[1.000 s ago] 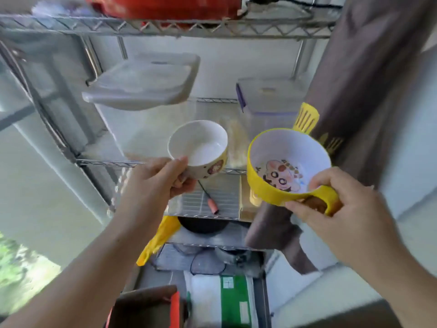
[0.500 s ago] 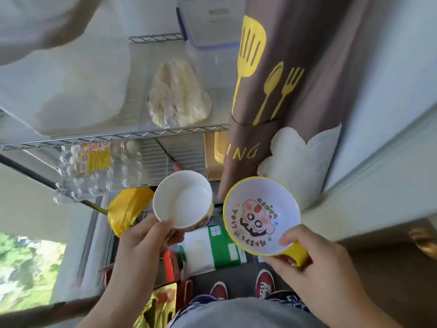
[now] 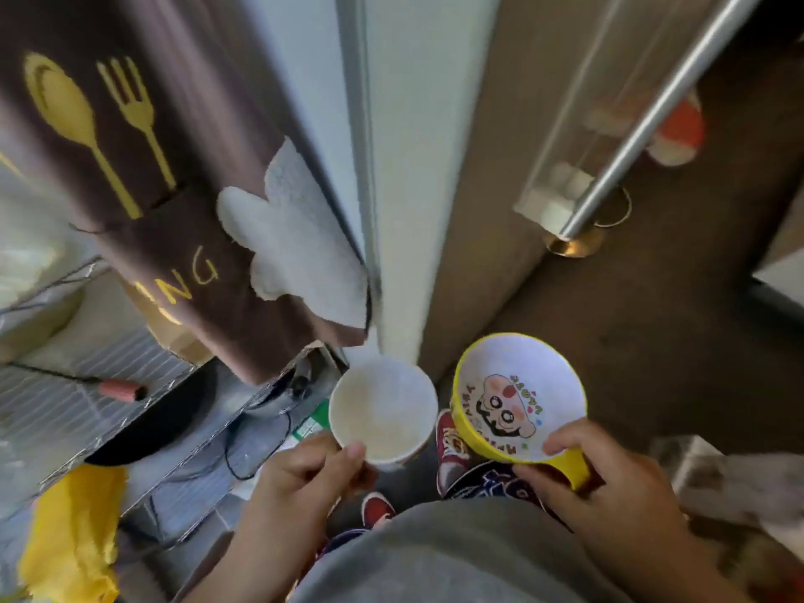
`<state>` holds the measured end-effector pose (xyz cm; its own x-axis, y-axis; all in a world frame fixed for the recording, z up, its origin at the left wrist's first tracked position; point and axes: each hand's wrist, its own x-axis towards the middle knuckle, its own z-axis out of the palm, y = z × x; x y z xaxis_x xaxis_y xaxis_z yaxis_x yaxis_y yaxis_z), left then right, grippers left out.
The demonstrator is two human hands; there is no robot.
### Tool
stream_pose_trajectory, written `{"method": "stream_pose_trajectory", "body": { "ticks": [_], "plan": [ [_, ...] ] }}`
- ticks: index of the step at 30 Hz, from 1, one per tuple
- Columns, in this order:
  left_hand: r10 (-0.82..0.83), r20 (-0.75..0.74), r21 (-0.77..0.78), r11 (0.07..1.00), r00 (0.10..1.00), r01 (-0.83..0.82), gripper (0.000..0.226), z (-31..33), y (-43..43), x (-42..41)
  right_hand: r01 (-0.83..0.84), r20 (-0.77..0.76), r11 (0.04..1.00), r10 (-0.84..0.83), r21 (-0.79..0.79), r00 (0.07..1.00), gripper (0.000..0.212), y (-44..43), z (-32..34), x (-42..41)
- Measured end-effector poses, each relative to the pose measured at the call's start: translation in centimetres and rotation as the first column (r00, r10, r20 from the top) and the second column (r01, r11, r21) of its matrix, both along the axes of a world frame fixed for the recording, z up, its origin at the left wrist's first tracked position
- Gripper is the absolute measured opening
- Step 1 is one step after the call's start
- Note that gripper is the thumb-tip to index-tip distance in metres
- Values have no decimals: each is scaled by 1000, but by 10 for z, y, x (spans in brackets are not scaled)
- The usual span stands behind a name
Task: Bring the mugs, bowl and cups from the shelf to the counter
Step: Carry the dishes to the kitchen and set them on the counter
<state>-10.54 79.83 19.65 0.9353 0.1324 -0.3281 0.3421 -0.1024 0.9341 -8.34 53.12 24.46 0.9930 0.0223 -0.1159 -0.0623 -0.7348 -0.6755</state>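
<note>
My left hand [image 3: 304, 476] grips a small white cup [image 3: 383, 411] by its rim and side, thumb over the edge; the cup is empty and upright. My right hand [image 3: 609, 485] holds a yellow bowl [image 3: 517, 398] by its yellow handle, thumb on the rim. The bowl's white inside shows a cartoon face. Cup and bowl sit side by side at waist height, close but apart, above my red shoes. The wire shelf [image 3: 65, 411] lies at the lower left, away from both hands.
A brown apron [image 3: 152, 202] with yellow spoon and fork prints hangs off the shelf at left. A white door frame [image 3: 404, 167] runs down the middle. A brown door with a metal bar handle [image 3: 644, 119] stands at right. A yellow cloth [image 3: 74, 537] hangs at lower left.
The view has swung right and down, away from the shelf toward the door. Both hands keep hold of the cup and bowl, now lower and closer to my body.
</note>
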Motion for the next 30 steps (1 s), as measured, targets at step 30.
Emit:
{"method": "stream_pose_trajectory", "body": {
  "ticks": [30],
  "plan": [
    [-514,-93,83,850,853,521,35,-21,-466,354,694,-165,719,-689,-35,706,31,-442,-78,151]
  ]
}}
